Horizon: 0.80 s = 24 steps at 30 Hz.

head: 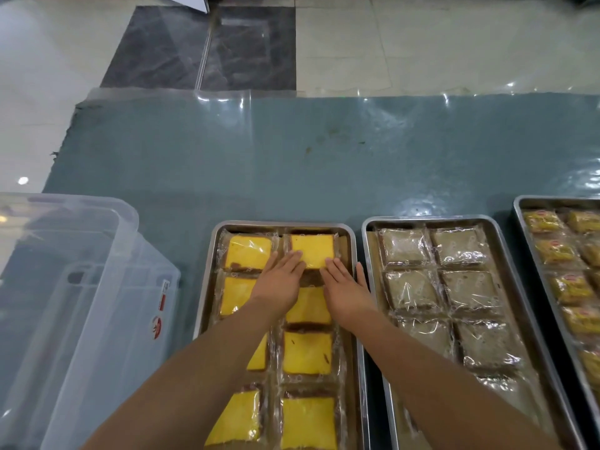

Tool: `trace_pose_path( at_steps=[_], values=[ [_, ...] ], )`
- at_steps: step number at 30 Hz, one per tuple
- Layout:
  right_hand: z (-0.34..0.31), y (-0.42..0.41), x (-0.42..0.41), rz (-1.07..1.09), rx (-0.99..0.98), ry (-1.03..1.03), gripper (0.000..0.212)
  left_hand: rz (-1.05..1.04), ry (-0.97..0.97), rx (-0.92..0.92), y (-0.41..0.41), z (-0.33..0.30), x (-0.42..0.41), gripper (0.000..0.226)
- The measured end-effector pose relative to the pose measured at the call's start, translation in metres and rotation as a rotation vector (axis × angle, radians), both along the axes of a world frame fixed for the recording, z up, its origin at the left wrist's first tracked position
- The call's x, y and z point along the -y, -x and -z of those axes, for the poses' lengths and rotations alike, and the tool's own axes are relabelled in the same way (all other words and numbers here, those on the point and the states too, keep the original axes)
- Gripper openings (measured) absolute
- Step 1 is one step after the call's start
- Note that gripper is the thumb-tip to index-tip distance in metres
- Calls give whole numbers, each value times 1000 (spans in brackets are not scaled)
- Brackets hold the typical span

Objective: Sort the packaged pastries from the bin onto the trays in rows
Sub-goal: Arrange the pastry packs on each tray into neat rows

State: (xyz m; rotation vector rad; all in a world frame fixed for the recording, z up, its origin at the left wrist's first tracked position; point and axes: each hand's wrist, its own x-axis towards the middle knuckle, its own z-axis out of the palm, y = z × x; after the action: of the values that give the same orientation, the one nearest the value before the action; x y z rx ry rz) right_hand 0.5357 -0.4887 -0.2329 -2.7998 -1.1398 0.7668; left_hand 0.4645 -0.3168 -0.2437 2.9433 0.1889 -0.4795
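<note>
A metal tray (214,254) in front of me holds two rows of clear-wrapped yellow cake slices. Both hands lie flat, fingers extended, on the near edge of the far-right yellow cake package (313,250). My left hand (279,280) rests on its left corner and my right hand (345,287) on its right corner, thumb near the tray's right rim. Neither hand grips anything. A second tray (368,228) to the right holds two rows of brownish wrapped pastries (461,287). A clear plastic bin (74,287) stands at the left, and I see nothing inside it.
A third tray (519,216) with small yellow-wrapped pastries (565,251) sits at the far right edge. The trays rest on a blue-green table surface (292,157) under clear plastic sheeting. Tiled floor lies beyond the table's far edge.
</note>
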Motion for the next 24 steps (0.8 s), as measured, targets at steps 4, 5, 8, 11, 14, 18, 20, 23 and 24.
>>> trace_pose_path(
  at_steps=[4, 5, 8, 11, 14, 18, 20, 23, 24],
  values=[
    [1, 8, 0, -22, 6, 10, 55, 6, -28, -14, 8, 1, -2, 60],
    [1, 10, 0, -23, 4, 13, 55, 6, -28, -17, 9, 2, -2, 60],
    [0, 12, 1, -18, 9, 13, 55, -9, -4, -4, 11, -2, -1, 61],
    [-1, 13, 2, -14, 16, -9, 54, -71, 11, 49, 17, -6, -8, 65],
    [-2, 13, 1, -14, 22, -20, 54, -185, -13, 70, 23, -9, -31, 67],
    [-2, 13, -3, -16, 37, -13, 54, -326, -5, -16, 34, -4, -62, 52],
    [-2, 12, -6, -18, 35, 1, 55, -323, -4, -54, 39, 1, -62, 53],
    [-2, 12, -8, -17, 26, 13, 54, -316, 14, -66, 41, 6, -55, 54],
    [-1, 12, -8, -13, 21, 15, 54, -318, 22, -69, 41, 6, -52, 55]
  ],
)
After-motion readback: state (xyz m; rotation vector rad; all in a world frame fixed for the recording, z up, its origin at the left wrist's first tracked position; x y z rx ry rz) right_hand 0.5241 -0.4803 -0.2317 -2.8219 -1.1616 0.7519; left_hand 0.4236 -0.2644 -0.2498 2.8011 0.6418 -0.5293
